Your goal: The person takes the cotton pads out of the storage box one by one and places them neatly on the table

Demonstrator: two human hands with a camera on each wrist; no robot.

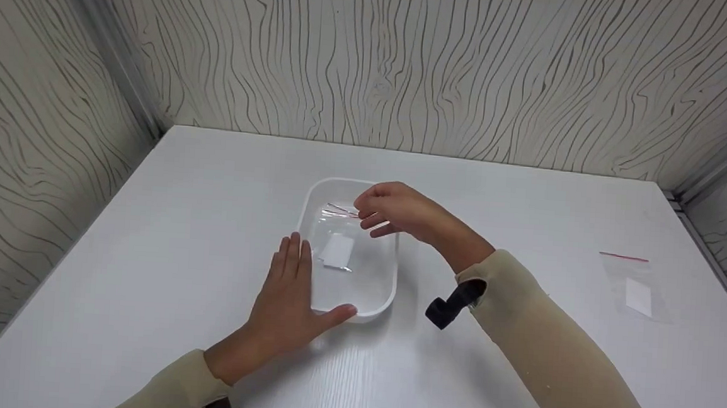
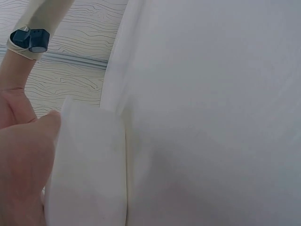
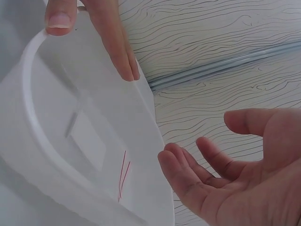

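A white rectangular plastic tray [image 1: 374, 280] sits mid-table. Inside it lie clear zip bags [image 1: 338, 251] with red closure strips and a white slip; two red strips [image 3: 123, 175] show in the right wrist view. My left hand [image 1: 286, 310] steadies the tray, its straight fingers along the left wall and its thumb on the near rim. Over the tray's far right part hovers my right hand [image 1: 401, 209], fingers loosely bent. The right wrist view shows nothing between the fingers and thumb of this right hand [image 3: 235, 174].
To the right on the white table [image 1: 165, 248] lies another clear zip bag [image 1: 638, 296] with a red strip and a white slip. Wood-grain panels [image 1: 378, 66] stand behind the table and at both sides.
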